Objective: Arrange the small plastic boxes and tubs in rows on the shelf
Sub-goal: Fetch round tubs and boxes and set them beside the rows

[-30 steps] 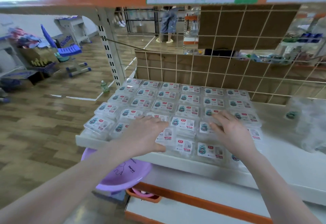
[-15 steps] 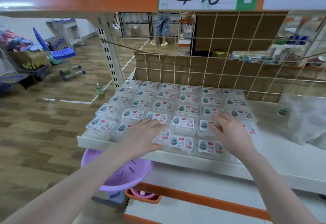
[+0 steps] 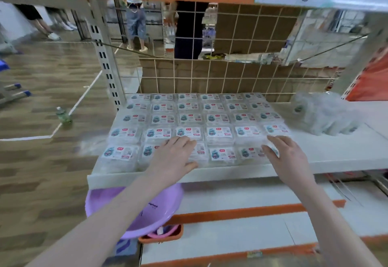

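Observation:
Several small clear plastic boxes (image 3: 218, 133) with white labels lie in straight rows on the white shelf (image 3: 336, 153), filling its left part. My left hand (image 3: 175, 157) lies flat on the front row, fingers straight, over the third box from the left. My right hand (image 3: 287, 157) rests with spread fingers at the right end of the front row, touching the last box (image 3: 249, 153) there. Neither hand grips anything.
A clear plastic bag (image 3: 323, 115) with more boxes sits on the shelf to the right. A wire grid (image 3: 231, 73) backs the shelf. Below hang a purple basin (image 3: 134, 210) and an orange basket (image 3: 161, 235). People stand beyond the grid. A bottle (image 3: 63, 115) stands on the floor.
The view has swung left and the rows now look straighter. Both hands have slid back toward the front row, the right hand moving to its right end.

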Tool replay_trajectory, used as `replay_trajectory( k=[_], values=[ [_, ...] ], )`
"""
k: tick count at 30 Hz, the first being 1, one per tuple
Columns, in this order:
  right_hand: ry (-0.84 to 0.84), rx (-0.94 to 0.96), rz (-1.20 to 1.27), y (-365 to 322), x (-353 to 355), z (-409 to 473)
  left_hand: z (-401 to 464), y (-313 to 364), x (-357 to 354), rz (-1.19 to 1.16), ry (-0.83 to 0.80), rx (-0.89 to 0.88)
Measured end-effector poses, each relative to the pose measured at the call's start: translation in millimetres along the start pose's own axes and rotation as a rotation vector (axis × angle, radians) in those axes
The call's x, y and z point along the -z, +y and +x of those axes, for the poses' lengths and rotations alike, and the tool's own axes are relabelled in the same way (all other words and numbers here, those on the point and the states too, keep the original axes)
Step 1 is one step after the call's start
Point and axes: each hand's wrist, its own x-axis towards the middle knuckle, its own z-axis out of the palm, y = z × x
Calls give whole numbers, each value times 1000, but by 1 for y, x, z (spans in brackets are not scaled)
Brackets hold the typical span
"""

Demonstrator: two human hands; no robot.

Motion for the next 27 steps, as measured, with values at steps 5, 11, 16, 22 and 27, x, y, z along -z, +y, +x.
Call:
replay_trajectory(
  k=[5,11,16,22,27],
  values=[
    [39,-158,-81,13,8,-43,-1,17,0,-42,63,-65],
    [88,-326,-142,44,31,-85,15,67,-6,-67,71,-198],
    [125,-434,-198,92,59,-116,44,132,-19,-73,56,-294],
    [192,-524,-274,177,95,-149,81,255,-39,-139,49,-411],
    [183,-559,-319,276,139,-161,114,381,-54,-188,44,-446]
  ],
)
